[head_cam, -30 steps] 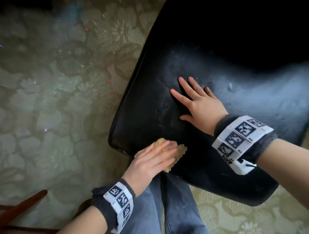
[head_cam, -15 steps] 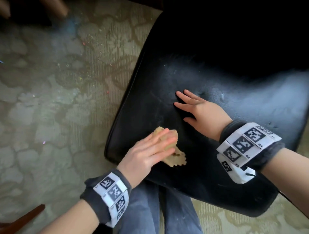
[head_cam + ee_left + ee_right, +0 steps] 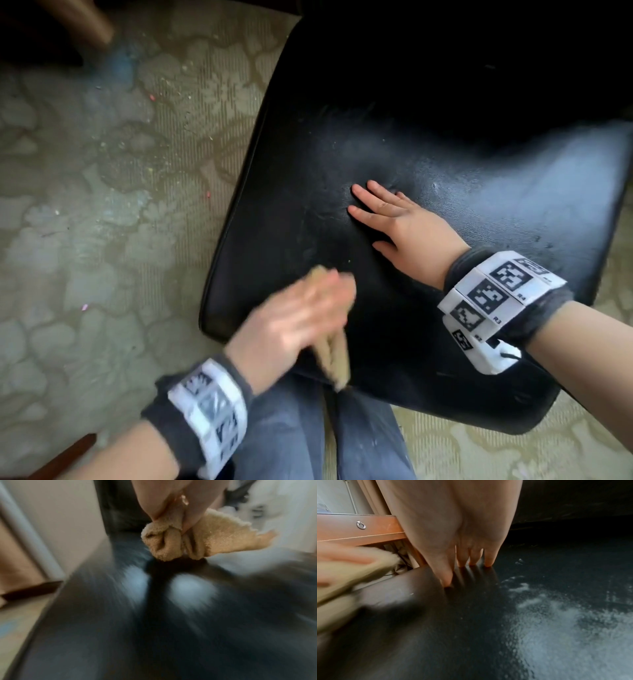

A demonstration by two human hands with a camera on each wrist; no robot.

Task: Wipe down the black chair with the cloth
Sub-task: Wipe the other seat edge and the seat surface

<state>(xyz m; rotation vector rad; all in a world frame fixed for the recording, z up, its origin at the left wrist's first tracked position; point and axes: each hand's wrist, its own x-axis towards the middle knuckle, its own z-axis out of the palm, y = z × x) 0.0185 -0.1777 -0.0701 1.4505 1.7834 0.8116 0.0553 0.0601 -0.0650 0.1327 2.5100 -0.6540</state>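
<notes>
The black chair's padded seat (image 3: 308,164) fills the right of the head view, dusty and dull. My left hand (image 3: 301,315), blurred by motion, is at the seat's front left part and pinches a tan terry cloth (image 3: 334,363) that trails over the front edge. The left wrist view shows the fingers (image 3: 193,507) bunching the cloth (image 3: 202,540) just above the seat (image 3: 120,628). My right hand (image 3: 397,219) lies flat on the middle of the seat with straight fingers (image 3: 489,559), holding nothing. The cloth (image 3: 351,574) appears at the left of the right wrist view.
A patterned greenish carpet (image 3: 102,205) with small crumbs lies left of the chair. My legs in blue jeans (image 3: 291,438) are against the seat's front edge. A wooden piece (image 3: 65,455) is at the bottom left. Wooden furniture with a metal ring (image 3: 361,525) stands beyond the seat.
My left hand slid the cloth onto the seat, then swept back toward the front edge, now blurred. My right hand has stayed flat on the seat.
</notes>
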